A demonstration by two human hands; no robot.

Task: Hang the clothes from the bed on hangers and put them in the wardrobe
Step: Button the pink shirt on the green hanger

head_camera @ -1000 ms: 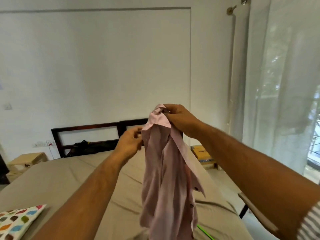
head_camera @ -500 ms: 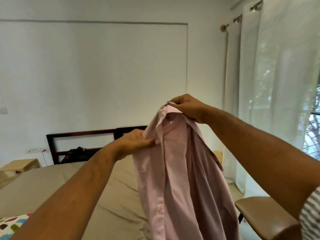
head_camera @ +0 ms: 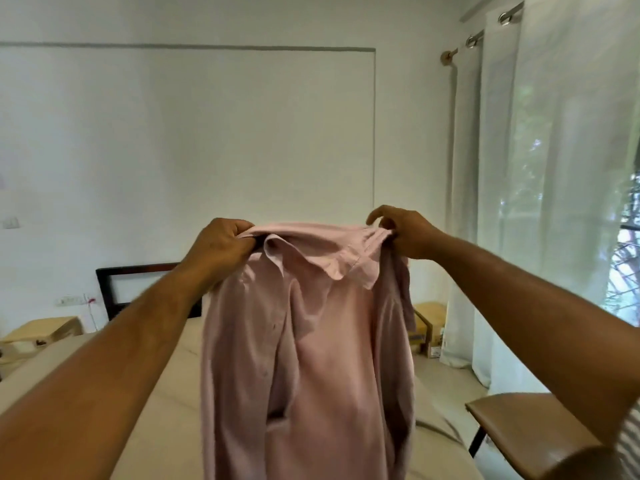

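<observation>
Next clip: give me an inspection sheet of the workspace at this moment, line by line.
Surface: bed, beige sheet, creased.
Job's things: pink shirt held up above the bed, collar on top; no hanger or wardrobe seen.
Clutter: cardboard box on the floor right of the bed.
Grips: left hand and right hand each grip a shoulder of the shirt.
Cables: cord hanging from a wall socket.
Surroundings: headboard, chair, curtains.
</observation>
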